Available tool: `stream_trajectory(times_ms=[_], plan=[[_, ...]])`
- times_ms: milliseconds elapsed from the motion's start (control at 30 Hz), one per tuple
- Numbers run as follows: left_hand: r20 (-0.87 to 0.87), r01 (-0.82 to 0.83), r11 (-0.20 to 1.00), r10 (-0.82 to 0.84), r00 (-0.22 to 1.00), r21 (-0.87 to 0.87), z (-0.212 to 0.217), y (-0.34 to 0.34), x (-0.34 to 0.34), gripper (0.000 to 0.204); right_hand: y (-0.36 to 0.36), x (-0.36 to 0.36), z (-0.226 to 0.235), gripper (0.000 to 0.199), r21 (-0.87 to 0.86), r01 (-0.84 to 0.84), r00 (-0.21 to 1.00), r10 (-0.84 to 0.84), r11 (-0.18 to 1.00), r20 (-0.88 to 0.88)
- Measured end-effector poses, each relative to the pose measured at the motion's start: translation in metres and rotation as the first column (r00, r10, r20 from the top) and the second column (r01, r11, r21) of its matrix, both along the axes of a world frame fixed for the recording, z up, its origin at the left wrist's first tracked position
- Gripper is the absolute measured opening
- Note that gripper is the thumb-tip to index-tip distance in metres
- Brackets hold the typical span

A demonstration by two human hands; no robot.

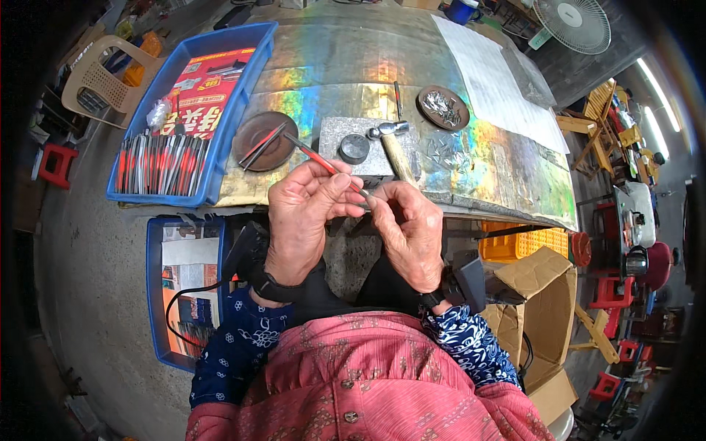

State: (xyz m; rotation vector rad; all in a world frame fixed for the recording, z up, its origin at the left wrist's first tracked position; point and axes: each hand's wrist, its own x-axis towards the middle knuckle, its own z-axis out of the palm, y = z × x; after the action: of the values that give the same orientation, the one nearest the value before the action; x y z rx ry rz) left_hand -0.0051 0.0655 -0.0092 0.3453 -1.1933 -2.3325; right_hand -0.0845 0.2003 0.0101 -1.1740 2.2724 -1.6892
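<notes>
A slim red-and-black stick-like tool [316,156] slants between my two hands, its dark end pointing up and left. My left hand [305,213] is closed around its middle with thumb and fingers. At its lower end, my right hand [408,228] pinches the tip; whether a small part is also between those fingertips is hidden. Just beyond the hands sits a metal block [334,132] bearing a small round black piece [354,148]. A hammer [397,151] with a wooden handle lies beside it. To the left, a brown dish [254,158] holds a few similar dark sticks [262,148].
A blue tray [213,165] on the left holds several red-and-black sticks [162,165]. Small metal pieces fill a brown dish [456,114] and lie loose [448,153] nearby. Another blue tray [154,294], an open cardboard box [548,309] and a yellow crate [529,242] stand below the tabletop.
</notes>
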Motion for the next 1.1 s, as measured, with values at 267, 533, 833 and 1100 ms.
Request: stream_trajectory(times_ms=[267,533,833,1100], plan=[[-0.025,-0.028,0.999,0.027,0.999,-0.041,0.001,-0.012,-0.015,0.015,-0.014,-0.015,-0.003,0.009,0.029,0.033,0.983,-0.027,0.999,-0.179],[-0.032,-0.148,0.936,0.145,0.989,-0.321,-0.003,-0.038,-0.039,0.010,0.010,-0.034,0.007,0.023,0.276,0.283,0.805,-0.071,0.918,-0.589],[0.042,-0.175,0.855,0.223,0.974,-0.488,-0.009,-0.040,-0.055,0.008,0.015,-0.036,-0.004,0.045,0.505,0.269,0.907,-0.040,0.820,-0.419],[0.064,-0.155,0.830,0.223,0.973,-0.535,-0.005,-0.041,-0.056,0.010,0.014,-0.039,-0.007,0.048,0.498,0.256,0.924,-0.059,0.829,-0.377]])
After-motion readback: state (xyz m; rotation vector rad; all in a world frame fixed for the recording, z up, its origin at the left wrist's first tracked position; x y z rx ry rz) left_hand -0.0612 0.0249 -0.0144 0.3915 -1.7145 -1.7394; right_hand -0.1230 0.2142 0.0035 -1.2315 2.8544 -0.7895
